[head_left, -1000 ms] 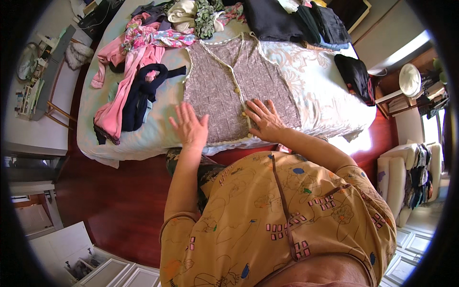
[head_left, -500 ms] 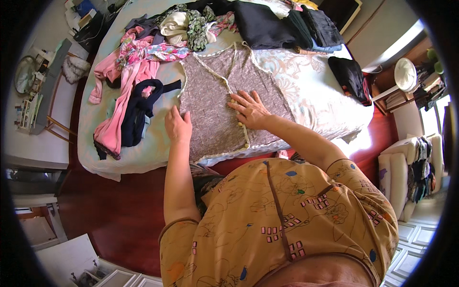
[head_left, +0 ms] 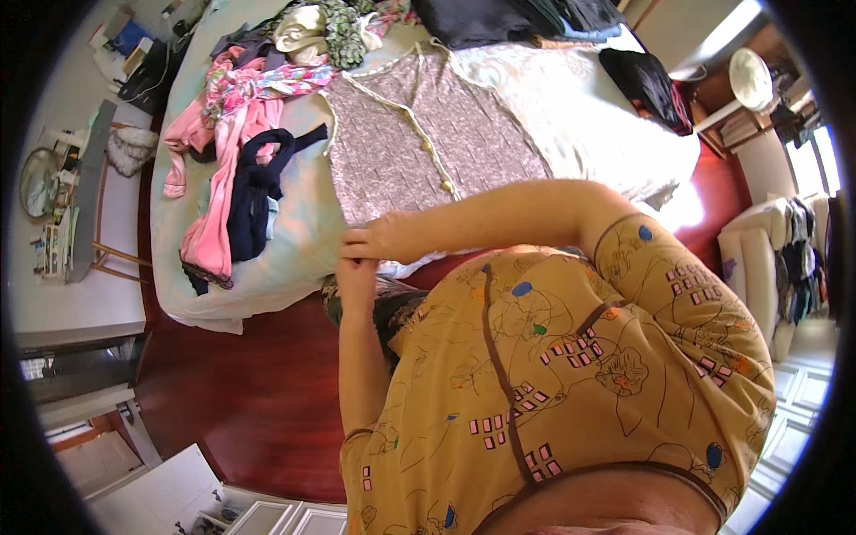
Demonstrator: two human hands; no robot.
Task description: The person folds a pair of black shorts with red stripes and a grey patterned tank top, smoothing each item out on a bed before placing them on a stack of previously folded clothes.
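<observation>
A mottled grey-brown sleeveless vest (head_left: 401, 134) with pale trim and yellowish buttons lies spread on the bed. At its lower left corner, by the bed's near edge, my two hands meet. My right hand (head_left: 390, 234) reaches across from the right, its fingers bent and closed at the vest's corner. Just below and partly under it is my left hand (head_left: 358, 275), whose fingertips are hidden. The hem between the hands is mostly covered by my right forearm.
Left of the vest lie a navy garment (head_left: 259, 192) and a pink garment (head_left: 214, 236). Patterned and white cloths (head_left: 303, 36) are heaped behind. Dark folded clothes (head_left: 481, 22) lie at the back, and a black folded garment (head_left: 644, 89) at the bed's (head_left: 571, 98) right.
My right hand has left the vest's button edge and moved left and nearer to the lower left corner. My left hand has come down to the same corner. The view has shifted.
</observation>
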